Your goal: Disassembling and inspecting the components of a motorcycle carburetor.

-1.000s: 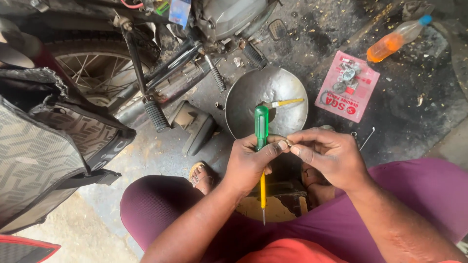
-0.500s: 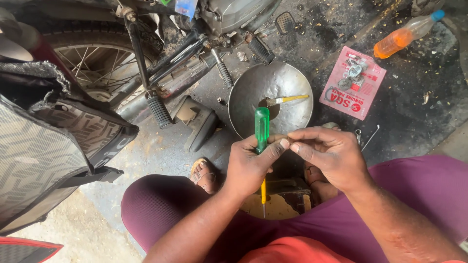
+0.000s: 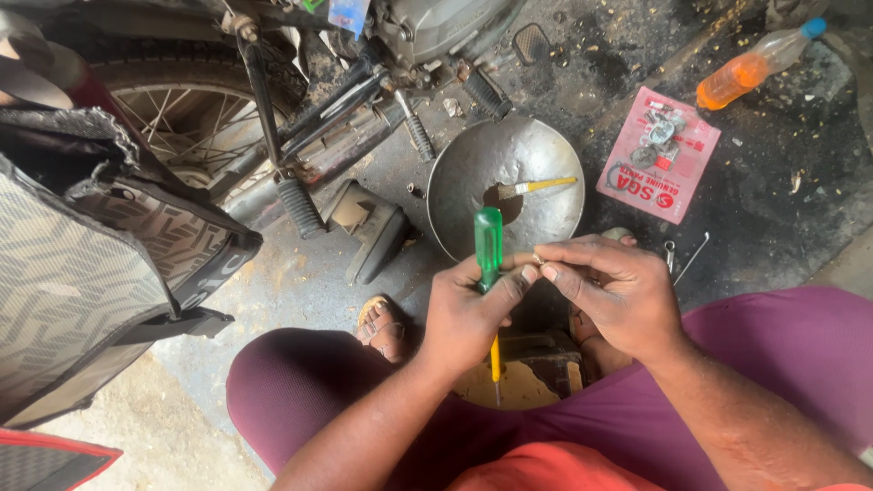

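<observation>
Looking straight down at someone's lap here, they're sitting low on a grimy workshop floor (image 3: 300,273) in purple trousers. The left hand (image 3: 468,314) is wrapped around a screwdriver (image 3: 489,264) with a green handle sticking up past the knuckles and the yellow shaft poking down below the palm, tip pointing at the ground, so it's held pretty much upright and fully gripped. The right hand (image 3: 618,295) sits right up against it, thumb and forefinger pinched together on something tiny at the spot where the two hands meet; too small to tell what it is, but the fingers are closed tight on it and the left thumb touches the same spot. Just past the hands there's a dented round metal bowl (image 3: 536,155) with a dark puddle in the bottom and a small yellow-handled brush (image 3: 536,187) resting in it. To the right of the bowl lies a pink parts packet (image 3: 637,186) with some small metal bits piled on top, and further out a plastic bottle (image 3: 750,68) of orange liquid lying tilted. A motorcycle fills the top left: spoked rear wheel (image 3: 168,114), footpeg (image 3: 300,207), engine above. A sandalled foot (image 3: 384,325) peeks out by the left wrist.
</observation>
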